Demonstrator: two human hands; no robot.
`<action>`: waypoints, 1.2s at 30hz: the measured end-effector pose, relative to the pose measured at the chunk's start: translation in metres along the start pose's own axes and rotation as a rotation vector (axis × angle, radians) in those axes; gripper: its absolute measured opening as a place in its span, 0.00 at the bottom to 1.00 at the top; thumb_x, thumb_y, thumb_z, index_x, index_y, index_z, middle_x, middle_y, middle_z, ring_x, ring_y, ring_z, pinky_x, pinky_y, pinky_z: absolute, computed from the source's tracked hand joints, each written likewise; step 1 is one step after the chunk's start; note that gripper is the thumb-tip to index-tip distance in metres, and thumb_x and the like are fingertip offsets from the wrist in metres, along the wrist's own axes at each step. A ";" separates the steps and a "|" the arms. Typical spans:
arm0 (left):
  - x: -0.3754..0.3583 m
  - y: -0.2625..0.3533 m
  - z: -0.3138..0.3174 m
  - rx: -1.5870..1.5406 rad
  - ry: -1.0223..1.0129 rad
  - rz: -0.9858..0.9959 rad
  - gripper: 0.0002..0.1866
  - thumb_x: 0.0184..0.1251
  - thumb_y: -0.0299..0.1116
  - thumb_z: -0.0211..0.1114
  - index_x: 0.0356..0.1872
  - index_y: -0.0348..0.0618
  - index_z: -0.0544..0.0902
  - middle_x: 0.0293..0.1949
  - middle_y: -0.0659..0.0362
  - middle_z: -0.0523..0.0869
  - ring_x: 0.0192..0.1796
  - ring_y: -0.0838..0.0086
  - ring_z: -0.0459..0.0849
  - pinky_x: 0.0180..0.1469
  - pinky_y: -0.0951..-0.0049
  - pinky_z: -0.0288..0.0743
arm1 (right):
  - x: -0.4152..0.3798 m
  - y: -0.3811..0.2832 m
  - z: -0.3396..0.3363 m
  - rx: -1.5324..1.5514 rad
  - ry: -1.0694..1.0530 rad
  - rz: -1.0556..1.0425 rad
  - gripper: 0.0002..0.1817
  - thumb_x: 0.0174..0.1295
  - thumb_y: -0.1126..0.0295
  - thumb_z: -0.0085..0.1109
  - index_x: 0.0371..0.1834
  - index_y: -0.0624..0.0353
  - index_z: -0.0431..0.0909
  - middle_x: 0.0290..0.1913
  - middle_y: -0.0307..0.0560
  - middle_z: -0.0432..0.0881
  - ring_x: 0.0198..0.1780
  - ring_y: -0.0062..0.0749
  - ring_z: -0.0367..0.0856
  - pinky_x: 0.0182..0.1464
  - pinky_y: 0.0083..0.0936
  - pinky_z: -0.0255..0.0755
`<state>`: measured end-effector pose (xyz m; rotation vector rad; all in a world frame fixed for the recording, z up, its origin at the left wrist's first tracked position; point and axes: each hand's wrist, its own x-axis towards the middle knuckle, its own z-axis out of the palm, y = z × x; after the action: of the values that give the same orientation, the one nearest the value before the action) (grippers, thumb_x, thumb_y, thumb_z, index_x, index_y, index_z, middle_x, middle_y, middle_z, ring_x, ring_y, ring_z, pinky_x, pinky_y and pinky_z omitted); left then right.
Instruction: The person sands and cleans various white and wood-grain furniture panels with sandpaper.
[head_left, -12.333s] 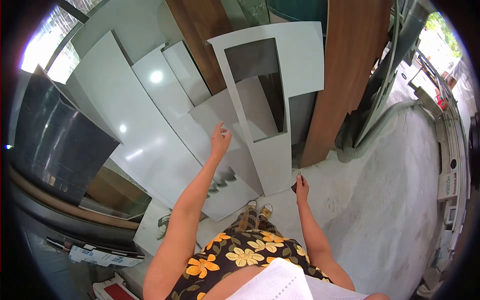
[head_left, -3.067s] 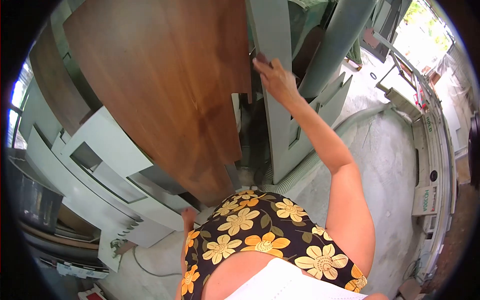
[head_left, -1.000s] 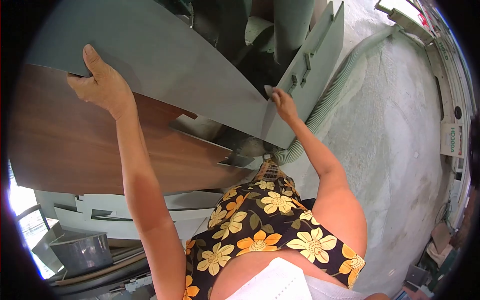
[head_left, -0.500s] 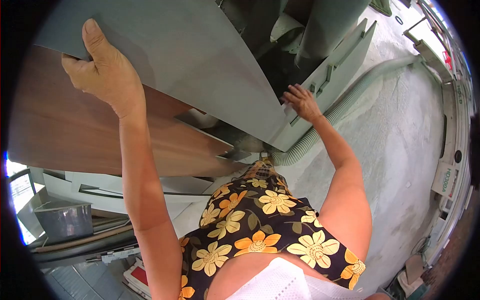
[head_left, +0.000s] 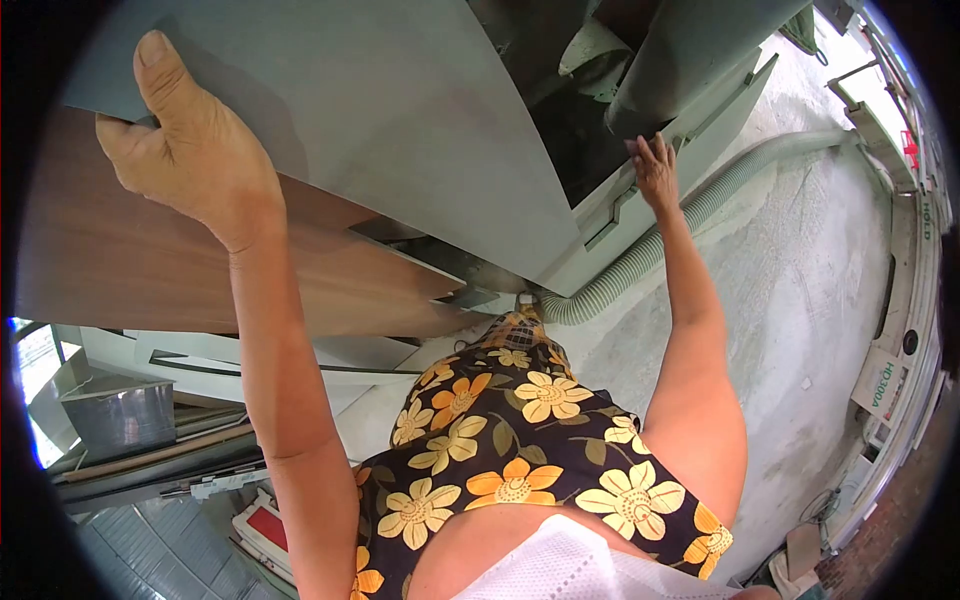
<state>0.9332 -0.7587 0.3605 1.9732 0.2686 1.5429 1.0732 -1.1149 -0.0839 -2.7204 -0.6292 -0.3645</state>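
- Grey floor (head_left: 790,400): spreads down the right half of the view, pale and smudged.
- Grey panel (head_left: 400,130): lies aslant from upper left to centre, its narrowed lower end near the hose; the left hand has hold of its left edge.
- Brown panel (head_left: 190,265): partly covered by the grey panel, showing below its lower edge.
- Floral top (head_left: 510,440): worn by the person, yellow and orange flowers on black.
- Slotted panel (head_left: 722,118): narrow, with cutouts, beyond the grey panel's lower right end.
- Hose (head_left: 730,185): ribbed, curving over the floor beside the slotted panel.
- Left hand (head_left: 195,150): closed around the grey panel's edge, thumb flat on the upper face, fingers folded beneath and mostly hidden.
- Right hand (head_left: 657,175): raised over the slotted panel, fingers loosely bent and partly spread; whether it touches that panel or has anything at its fingertips cannot be told.
- Label (head_left: 886,383): at far right, green letters reading HD300A.
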 end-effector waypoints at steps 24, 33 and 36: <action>0.012 -0.019 -0.033 0.000 0.093 0.077 0.23 0.60 0.47 0.65 0.31 0.31 0.72 0.28 0.56 0.77 0.31 0.76 0.75 0.36 0.76 0.72 | -0.101 -0.127 -0.046 0.355 0.011 0.084 0.21 0.58 0.70 0.56 0.57 0.45 0.74 0.54 0.51 0.74 0.50 0.46 0.76 0.49 0.34 0.71; 0.011 -0.023 -0.031 0.018 0.102 0.090 0.24 0.59 0.46 0.66 0.29 0.29 0.71 0.26 0.55 0.76 0.29 0.75 0.74 0.35 0.75 0.72 | -0.052 -0.049 -0.003 0.524 0.241 0.656 0.22 0.65 0.58 0.51 0.58 0.58 0.72 0.47 0.55 0.81 0.42 0.42 0.81 0.45 0.30 0.73; 0.013 -0.023 -0.030 0.023 0.104 0.095 0.25 0.58 0.46 0.67 0.28 0.29 0.71 0.25 0.54 0.76 0.29 0.75 0.74 0.34 0.75 0.72 | -0.072 -0.076 0.033 0.320 0.288 0.512 0.21 0.64 0.59 0.51 0.58 0.55 0.73 0.45 0.62 0.78 0.41 0.52 0.77 0.45 0.37 0.70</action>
<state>0.9137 -0.7235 0.3613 1.9512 0.2389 1.7137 0.9816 -1.0655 -0.1176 -2.3449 0.0879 -0.4620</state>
